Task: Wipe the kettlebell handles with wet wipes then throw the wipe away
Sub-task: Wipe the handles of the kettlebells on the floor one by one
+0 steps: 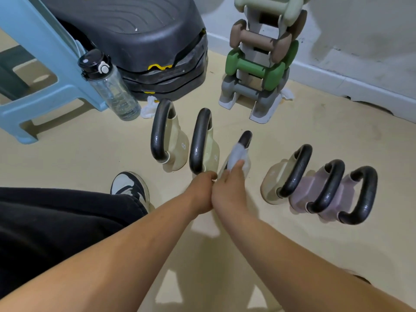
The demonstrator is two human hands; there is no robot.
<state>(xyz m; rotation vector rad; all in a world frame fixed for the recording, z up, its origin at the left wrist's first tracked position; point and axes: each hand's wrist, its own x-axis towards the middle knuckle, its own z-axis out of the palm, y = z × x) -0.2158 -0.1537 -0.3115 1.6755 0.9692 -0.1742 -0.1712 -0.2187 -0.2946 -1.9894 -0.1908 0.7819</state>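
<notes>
Kettlebell handles are the job, and the third one (245,138) from the left sits at the centre of the view, leaning toward two o'clock, with a pale wet wipe (236,154) wrapped around its middle.

Risks, judged from this pose: the bell is tilted rather than standing, so a hard stroke up the handle could roll or tip it against the bell at its left (200,143), which stands just beside it. The wipe covers only part of the bar; the dark top end shows bare, so that stretch may get missed. A thin wet sheet could also bunch or slide off under the fingers.

Nearest, both bare forearms come in from six o'clock and meet at the wrists. The left hand (201,188) is curled into a fist at the base of the bell, apparently steadying it, though what it grips is hidden behind its knuckles. The right hand (228,188) touches it side by side, fingers reaching forward and pinching the wipe against the handle.

Farther off, three more bells (324,185) lie at three o'clock, well apart. A crumpled white wipe (148,108) lies at eleven o'clock beside a water bottle (110,86), and a dumbbell rack (261,57) stands at twelve.
</notes>
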